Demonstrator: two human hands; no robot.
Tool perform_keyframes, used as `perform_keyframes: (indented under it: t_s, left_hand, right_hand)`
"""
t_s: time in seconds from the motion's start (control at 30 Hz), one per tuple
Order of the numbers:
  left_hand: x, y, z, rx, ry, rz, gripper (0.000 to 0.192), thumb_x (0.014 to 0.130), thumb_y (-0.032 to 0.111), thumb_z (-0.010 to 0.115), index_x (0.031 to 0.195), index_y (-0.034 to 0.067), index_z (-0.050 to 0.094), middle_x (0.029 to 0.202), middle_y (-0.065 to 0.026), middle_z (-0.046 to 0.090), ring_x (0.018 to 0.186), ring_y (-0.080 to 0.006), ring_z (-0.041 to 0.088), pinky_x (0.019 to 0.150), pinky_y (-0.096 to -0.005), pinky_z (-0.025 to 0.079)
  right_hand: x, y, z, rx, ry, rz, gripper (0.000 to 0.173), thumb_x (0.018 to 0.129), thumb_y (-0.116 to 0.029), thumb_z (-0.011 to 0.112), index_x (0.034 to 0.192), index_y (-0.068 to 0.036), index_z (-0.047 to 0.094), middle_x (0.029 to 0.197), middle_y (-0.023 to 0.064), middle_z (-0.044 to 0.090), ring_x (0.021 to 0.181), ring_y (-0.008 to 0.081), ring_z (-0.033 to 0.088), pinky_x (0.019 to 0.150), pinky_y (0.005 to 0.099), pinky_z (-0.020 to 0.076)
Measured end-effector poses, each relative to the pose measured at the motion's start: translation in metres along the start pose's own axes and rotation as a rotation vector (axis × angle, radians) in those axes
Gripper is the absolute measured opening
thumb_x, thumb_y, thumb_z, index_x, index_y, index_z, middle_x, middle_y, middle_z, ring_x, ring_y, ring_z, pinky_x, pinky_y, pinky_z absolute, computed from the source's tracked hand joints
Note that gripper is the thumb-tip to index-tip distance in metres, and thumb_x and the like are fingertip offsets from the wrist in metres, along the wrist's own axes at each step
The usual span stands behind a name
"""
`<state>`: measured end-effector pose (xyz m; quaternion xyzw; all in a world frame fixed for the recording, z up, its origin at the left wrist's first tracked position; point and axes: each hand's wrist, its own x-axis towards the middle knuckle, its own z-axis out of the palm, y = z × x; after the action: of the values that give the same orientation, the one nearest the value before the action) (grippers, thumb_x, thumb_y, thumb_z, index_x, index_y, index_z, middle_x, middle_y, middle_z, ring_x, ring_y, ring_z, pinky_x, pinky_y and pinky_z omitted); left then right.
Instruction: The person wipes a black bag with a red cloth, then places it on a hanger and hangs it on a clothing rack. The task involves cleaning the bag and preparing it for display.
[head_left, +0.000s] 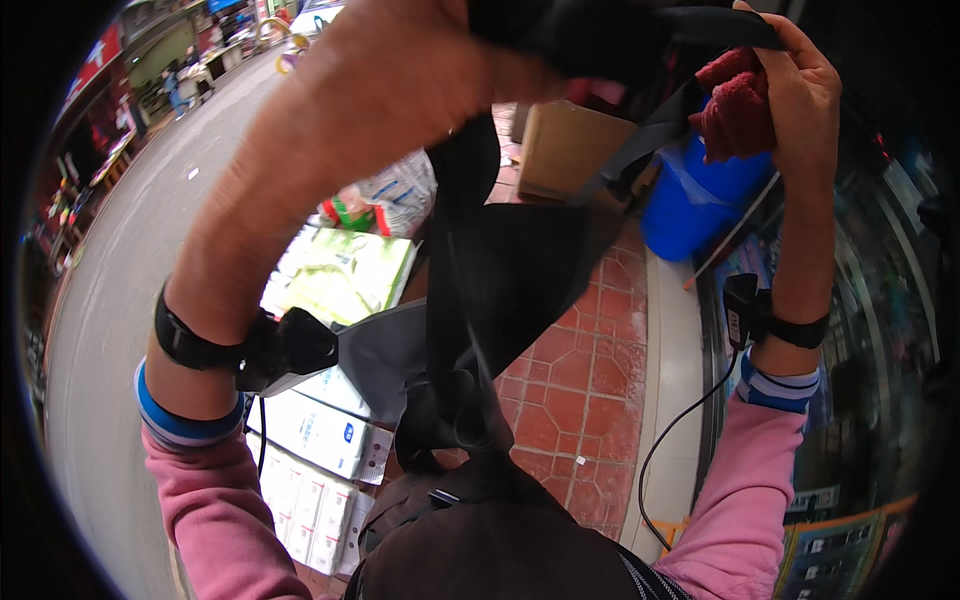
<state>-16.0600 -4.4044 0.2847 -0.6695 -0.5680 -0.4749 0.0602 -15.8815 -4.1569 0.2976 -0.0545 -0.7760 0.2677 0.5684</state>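
Note:
Both arms are raised, in pink sleeves with blue-and-white cuffs and black wrist-mounted devices. My left hand (442, 67), blurred, grips dark cloth at the top centre; its fingers are mostly hidden. Between thumb and fingers my right hand (806, 82) pinches a flat black strap (720, 28). A dark red towel-like cloth (739, 112) hangs at its palm side. Black webbing straps (457, 285) and a wide black fabric panel (525, 255) stretch down between my arms. They run to a dark brown fabric bag or garment (487, 525) with a small buckle, against my body.
Packs of tissue paper (322, 435) and a green pack (345, 274) are stacked at left, below a white bag (397, 195). A cardboard box (570, 150) and a blue bin (690, 210) stand ahead on red tiles (592, 367). Glass shopfront (885, 337) right; road (127, 262) left.

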Motion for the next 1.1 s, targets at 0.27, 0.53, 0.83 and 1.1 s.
perform_keyframes:
  t_s: [0.27, 0.53, 0.83, 1.1]
  left_hand:
    - [0.026, -0.051, 0.039, -0.348, -0.048, -0.062, 0.011, 0.084, 0.006, 0.065, 0.093, 0.000, 0.065, 0.086, -0.0066, 0.067, 0.083, -0.0146, 0.062, 0.074, -0.0273, 0.048]
    - [0.038, -0.045, 0.038, -0.372, 0.229, 0.154, 0.012, 0.089, 0.010, 0.055, 0.093, 0.002, 0.063, 0.084, -0.0061, 0.061, 0.079, -0.0128, 0.055, 0.071, -0.0278, 0.045]
    - [0.018, -0.084, 0.035, -0.392, -0.032, -0.014, 0.010, 0.082, 0.002, 0.062, 0.092, 0.003, 0.063, 0.074, -0.0053, 0.062, 0.067, -0.0128, 0.060, 0.055, -0.0281, 0.049]
    - [0.007, -0.152, 0.047, -0.077, -0.106, -0.052, 0.010, 0.084, 0.010, 0.067, 0.088, 0.001, 0.066, 0.075, -0.0095, 0.064, 0.067, -0.0139, 0.060, 0.060, -0.0299, 0.050]
  right_hand:
    - [-0.022, -0.041, -0.040, -0.188, -0.258, 0.207, 0.026, 0.092, -0.023, 0.062, 0.105, 0.000, 0.064, 0.081, 0.0139, 0.067, 0.065, 0.0209, 0.067, 0.062, 0.0333, 0.0556]
    - [-0.058, -0.045, -0.041, -0.830, -0.525, 0.101, 0.012, 0.087, -0.012, 0.069, 0.094, -0.003, 0.068, 0.076, 0.0023, 0.066, 0.062, 0.0109, 0.065, 0.056, 0.0215, 0.0519]
    - [-0.061, -0.047, -0.039, 0.068, -0.117, 0.369, 0.014, 0.095, -0.021, 0.060, 0.097, -0.009, 0.066, 0.090, 0.0067, 0.071, 0.066, 0.0094, 0.067, 0.061, 0.0241, 0.0578]
    - [-0.043, -0.026, -0.017, -0.405, -0.150, 0.323, 0.012, 0.095, -0.015, 0.061, 0.100, -0.004, 0.064, 0.075, -0.0013, 0.059, 0.066, 0.0039, 0.054, 0.062, 0.0184, 0.0459]
